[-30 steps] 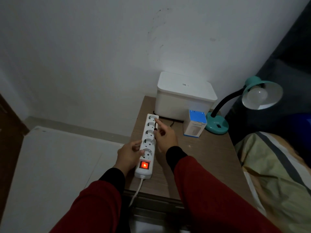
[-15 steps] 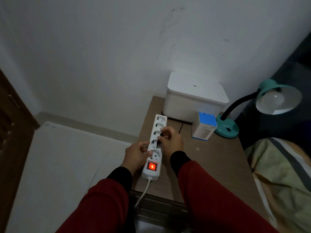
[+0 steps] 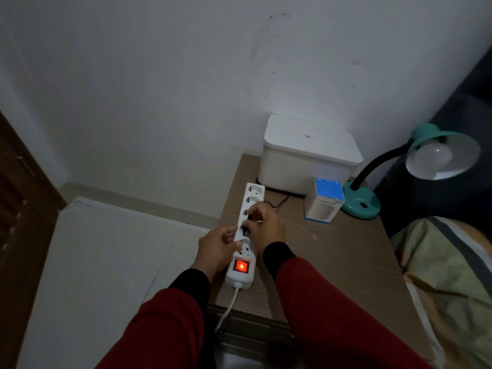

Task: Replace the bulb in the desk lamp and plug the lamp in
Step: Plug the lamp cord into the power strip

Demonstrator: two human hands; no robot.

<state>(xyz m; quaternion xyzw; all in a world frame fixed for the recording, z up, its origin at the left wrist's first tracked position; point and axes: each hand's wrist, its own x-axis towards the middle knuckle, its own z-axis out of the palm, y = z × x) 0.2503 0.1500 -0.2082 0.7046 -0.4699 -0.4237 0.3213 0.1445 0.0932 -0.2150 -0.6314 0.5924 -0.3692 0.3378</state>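
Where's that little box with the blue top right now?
The small box stands upright toward the back right of the bedside table, just in front of the white container and beside the teal lamp's base.

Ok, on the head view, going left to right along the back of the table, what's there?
Power strip → white box → blue-topped carton → teal lamp base → lamp shade with bulb.
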